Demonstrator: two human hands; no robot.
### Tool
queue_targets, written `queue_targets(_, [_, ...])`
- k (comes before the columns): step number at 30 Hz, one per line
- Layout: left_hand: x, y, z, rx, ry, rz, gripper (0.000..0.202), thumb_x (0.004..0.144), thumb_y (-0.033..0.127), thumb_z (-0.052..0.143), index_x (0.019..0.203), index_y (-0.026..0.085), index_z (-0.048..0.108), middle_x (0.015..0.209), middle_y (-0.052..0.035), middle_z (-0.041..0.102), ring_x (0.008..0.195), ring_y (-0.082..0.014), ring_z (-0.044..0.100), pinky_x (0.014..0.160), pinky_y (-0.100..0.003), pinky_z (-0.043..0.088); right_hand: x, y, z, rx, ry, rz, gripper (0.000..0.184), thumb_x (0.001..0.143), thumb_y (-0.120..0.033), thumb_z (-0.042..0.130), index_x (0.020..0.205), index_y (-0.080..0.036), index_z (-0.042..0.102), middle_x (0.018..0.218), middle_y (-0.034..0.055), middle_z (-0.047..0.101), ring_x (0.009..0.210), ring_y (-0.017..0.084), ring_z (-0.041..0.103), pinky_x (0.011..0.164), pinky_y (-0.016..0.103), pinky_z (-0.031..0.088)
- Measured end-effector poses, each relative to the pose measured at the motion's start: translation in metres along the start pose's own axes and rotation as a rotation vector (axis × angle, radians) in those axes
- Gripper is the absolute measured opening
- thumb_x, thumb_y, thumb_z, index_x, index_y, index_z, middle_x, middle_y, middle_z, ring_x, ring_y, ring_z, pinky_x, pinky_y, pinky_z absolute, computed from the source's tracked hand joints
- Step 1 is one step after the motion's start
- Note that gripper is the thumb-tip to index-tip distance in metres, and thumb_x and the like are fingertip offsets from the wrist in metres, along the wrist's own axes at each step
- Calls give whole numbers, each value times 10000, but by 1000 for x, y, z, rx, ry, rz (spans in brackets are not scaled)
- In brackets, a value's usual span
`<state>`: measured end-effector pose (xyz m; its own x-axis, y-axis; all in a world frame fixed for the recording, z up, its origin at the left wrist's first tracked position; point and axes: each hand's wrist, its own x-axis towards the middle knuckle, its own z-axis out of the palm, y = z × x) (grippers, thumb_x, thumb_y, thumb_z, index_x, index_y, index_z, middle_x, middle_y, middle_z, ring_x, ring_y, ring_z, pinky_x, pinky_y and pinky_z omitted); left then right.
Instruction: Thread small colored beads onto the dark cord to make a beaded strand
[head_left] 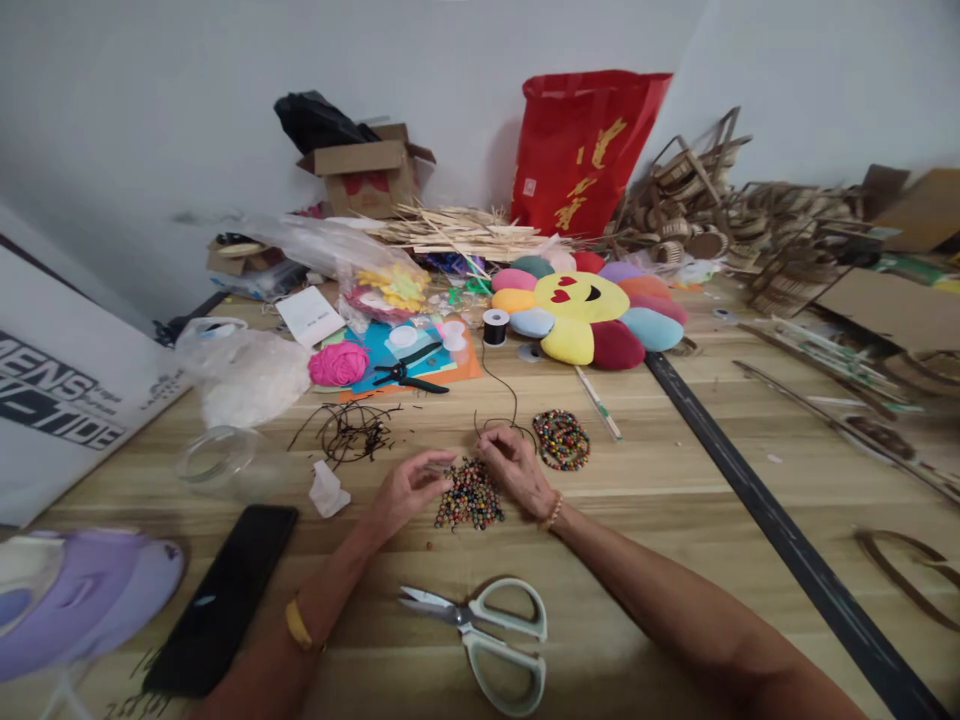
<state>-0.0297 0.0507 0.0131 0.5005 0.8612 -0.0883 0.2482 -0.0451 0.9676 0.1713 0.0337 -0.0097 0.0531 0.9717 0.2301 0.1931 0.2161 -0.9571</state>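
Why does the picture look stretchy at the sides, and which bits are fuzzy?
Head view: the wide lens stretches the corners; the purple thing lower left and wooden strips at right look smeared; the beads in the middle are sharper; soft light, faint shadows.

I see through one head camera, facing forward and down, close over my left hand, right hand and the table.
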Motion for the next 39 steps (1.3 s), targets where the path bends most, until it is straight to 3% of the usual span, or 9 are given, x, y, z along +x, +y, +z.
queue_targets(6, [-1, 1, -20, 206, -35, 108, 331, 749, 270, 666, 1066, 175, 664, 1148, -99, 646, 1080, -226, 570, 915, -349, 468, 4, 8, -1, -1, -14, 52, 245, 845, -394, 541, 757, -172, 599, 711, 16, 544, 640, 147, 488, 588, 253, 384])
queue_targets(9, [-1, 2, -26, 249, -14, 103, 332, 735, 289, 675, 1042, 165, 665, 1047, -93, 669, 950, -205, 601, 847, -323, 484, 4, 8, -2, -6, -29, 57, 256, 852, -407, 529, 773, -174, 597, 706, 15, 543, 625, 144, 479, 572, 251, 378])
queue_targets(11, [-2, 5, -29, 306, -34, 65, 319, 710, 293, 693, 995, 154, 665, 883, -59, 675, 799, -175, 601, 744, -283, 490, 4, 8, -3, -16, -39, 67, 268, 853, -417, 529, 779, -169, 600, 690, 11, 538, 611, 140, 471, 557, 248, 370])
queue_targets(15, [-9, 12, -33, 455, -228, -48, 222, 642, 301, 737, 763, 138, 648, 610, 28, 574, 571, -116, 518, 534, -200, 395, 4, 8, -3, -29, -38, 56, 284, 849, -421, 534, 763, -159, 605, 694, 14, 543, 626, 141, 478, 568, 248, 374])
queue_targets(19, [-16, 19, -32, 604, -450, -59, 140, 642, 276, 717, 694, 155, 670, 590, 33, 592, 553, -114, 530, 507, -190, 341, 4, 9, -3, -38, -49, 49, 283, 848, -417, 537, 774, -154, 608, 706, 19, 551, 650, 142, 477, 587, 247, 381])
queue_targets(23, [-19, 21, -27, 729, -540, -22, 52, 671, 187, 646, 673, 172, 695, 586, 28, 621, 544, -112, 531, 515, -193, 323, 3, 10, -3, -40, -64, 56, 289, 851, -423, 529, 781, -150, 594, 691, 8, 530, 613, 123, 447, 554, 232, 359])
queue_targets(33, [-18, 21, -12, 738, -481, 29, 94, 724, 172, 606, 703, 168, 697, 637, 5, 653, 592, -121, 549, 555, -203, 322, 3, 8, -2, -79, -72, 16, 263, 855, -396, 521, 770, -156, 586, 702, 12, 537, 643, 136, 477, 588, 242, 373])
queue_targets(39, [-15, 11, -4, 563, -385, 57, 84, 720, 165, 605, 673, 146, 672, 592, 20, 610, 538, -93, 487, 521, -190, 312, 2, 3, -1, -103, -37, -81, 226, 883, -357, 513, 801, -164, 597, 753, 30, 564, 698, 154, 514, 634, 260, 425])
